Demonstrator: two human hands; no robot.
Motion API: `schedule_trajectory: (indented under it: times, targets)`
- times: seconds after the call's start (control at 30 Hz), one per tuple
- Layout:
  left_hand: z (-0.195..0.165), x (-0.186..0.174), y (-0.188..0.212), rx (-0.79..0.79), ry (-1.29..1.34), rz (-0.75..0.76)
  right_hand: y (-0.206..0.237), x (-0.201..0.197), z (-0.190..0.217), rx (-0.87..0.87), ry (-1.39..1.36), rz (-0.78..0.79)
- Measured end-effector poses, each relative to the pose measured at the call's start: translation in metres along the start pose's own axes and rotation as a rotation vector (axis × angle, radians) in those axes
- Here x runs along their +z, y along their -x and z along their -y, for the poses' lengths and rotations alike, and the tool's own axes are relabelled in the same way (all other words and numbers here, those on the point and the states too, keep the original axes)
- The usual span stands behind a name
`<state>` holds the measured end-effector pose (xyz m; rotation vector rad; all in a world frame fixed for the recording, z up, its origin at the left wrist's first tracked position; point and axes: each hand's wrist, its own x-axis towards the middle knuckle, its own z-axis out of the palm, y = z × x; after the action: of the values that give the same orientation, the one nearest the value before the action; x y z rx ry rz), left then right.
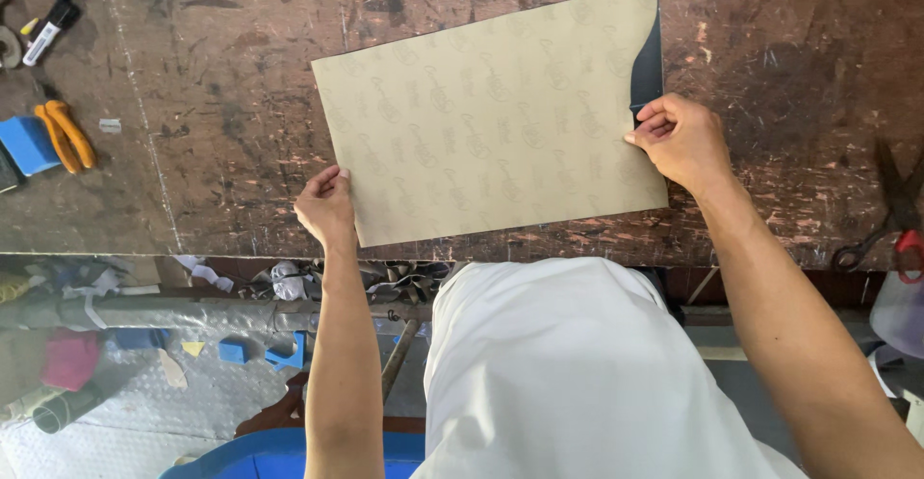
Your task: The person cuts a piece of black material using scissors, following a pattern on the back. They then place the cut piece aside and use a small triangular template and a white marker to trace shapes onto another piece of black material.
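while both hands pin it flat, the tan sheet [491,118] lies tilted on the scarred brown workbench [241,75], its near edge close to the bench's near edge.

far left clutter: a black-and-white marker [53,19] sits at the far left corner; nearer, orange-handled pliers [65,135] lie just beside a blue block [26,144], all well apart from the sheet.

left hand: the left hand [325,205] rests at the sheet's near-left corner, fingers curled and pressed together, fingertips on the sheet's left edge; whether it pinches the edge or only steadies it, i cannot tell.

sheet: patterned, thin-looking, with a dark underside strip [648,65] showing where its right edge peels or curves back.

right hand: the right hand [681,140] sits on the right edge, fingers bunched and pinching the sheet just near of the dark strip.

sheet relative to hands: it spans between them, touching both; the left hand is at the nearer corner, the right farther up the right edge.

far right: scissors with a red handle [890,219] lie near the bench's right end, apart from the sheet.

risk: a judgement only — the sheet could crease or tear at the peeled right edge if the pinch pulls unevenly, and it could skate on the bench if the left hand's hold is light.
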<state>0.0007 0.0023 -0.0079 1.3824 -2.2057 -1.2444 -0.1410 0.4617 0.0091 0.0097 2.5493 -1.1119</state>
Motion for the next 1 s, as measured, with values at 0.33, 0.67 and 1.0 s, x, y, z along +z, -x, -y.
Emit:
schedule_trajectory:
  times: [0.33, 0.67, 1.0]
  targets:
    - [-0.004, -0.010, -0.007, -0.042, -0.118, -0.037, 0.008, 0.011, 0.002, -0.072, 0.014, -0.035]
    - [-0.002, -0.019, -0.012, -0.069, -0.065, 0.005, 0.009, 0.019, -0.003, -0.094, 0.098, -0.026]
    - [-0.002, -0.018, -0.011, -0.094, -0.085, 0.020, 0.007, 0.018, -0.006, -0.081, 0.148, -0.034]
